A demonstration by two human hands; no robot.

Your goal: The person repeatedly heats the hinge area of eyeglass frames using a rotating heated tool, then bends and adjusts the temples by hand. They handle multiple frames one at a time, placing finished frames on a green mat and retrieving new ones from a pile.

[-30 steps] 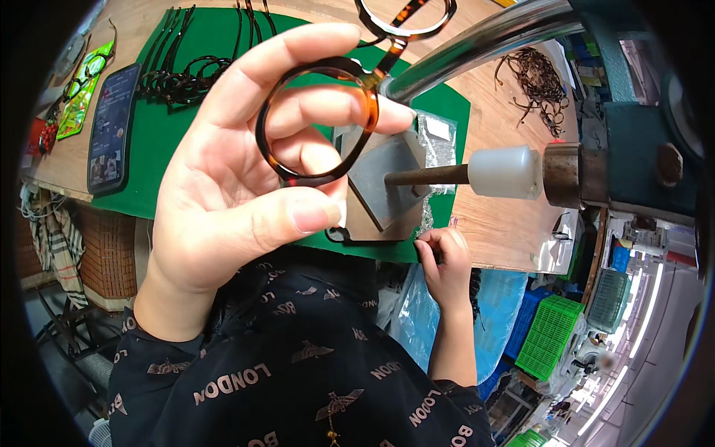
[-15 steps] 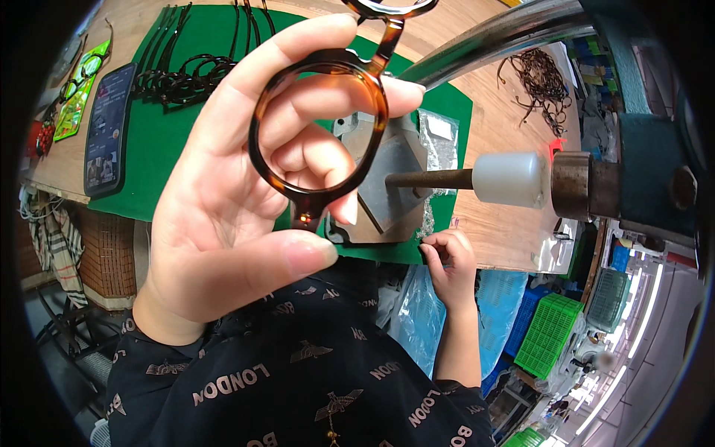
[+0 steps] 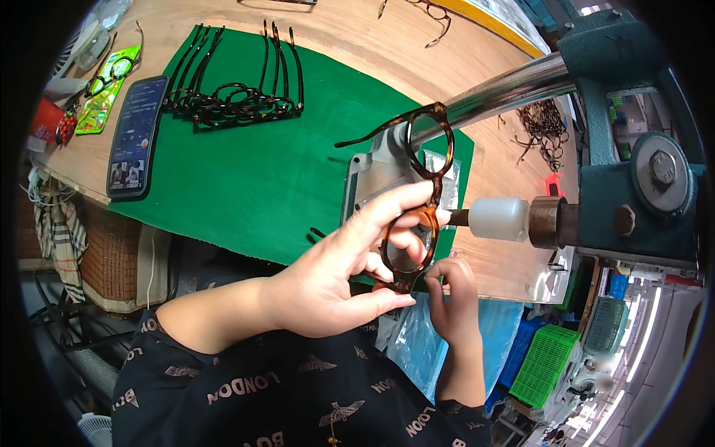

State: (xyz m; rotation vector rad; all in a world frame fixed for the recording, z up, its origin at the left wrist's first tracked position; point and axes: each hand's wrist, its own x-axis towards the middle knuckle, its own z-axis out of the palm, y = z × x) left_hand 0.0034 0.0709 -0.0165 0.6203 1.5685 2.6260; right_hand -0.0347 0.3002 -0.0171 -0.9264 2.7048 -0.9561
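A tortoiseshell eyeglass frame [image 3: 452, 141] stands on end in my left hand [image 3: 331, 279]. Fingers and thumb close round its lower rim, and one temple reaches left from the upper rim. My right hand [image 3: 456, 302] is just right of the frame's lower end, its fingers curled and pressed together. Whatever they may hold is too small or hidden to make out. Behind the glasses is a grey metal base plate [image 3: 360, 175], partly covered by my left hand. A white plastic cylinder [image 3: 497, 218] on a press-like machine [image 3: 625, 201] lies right of the frame.
Several dark eyeglass frames [image 3: 242, 108] lie on the green mat [image 3: 298, 186]. A phone [image 3: 136, 138] rests at the mat's left edge. A pile of loose temples [image 3: 542, 130] lies on the wooden table [image 3: 350, 37] at the right. A metal post [image 3: 514, 89] slants across the back right.
My left hand has moved down and right, away from the camera, with the eyeglass frame. It is now beside my right hand, which has barely shifted. The view has tilted somewhat.
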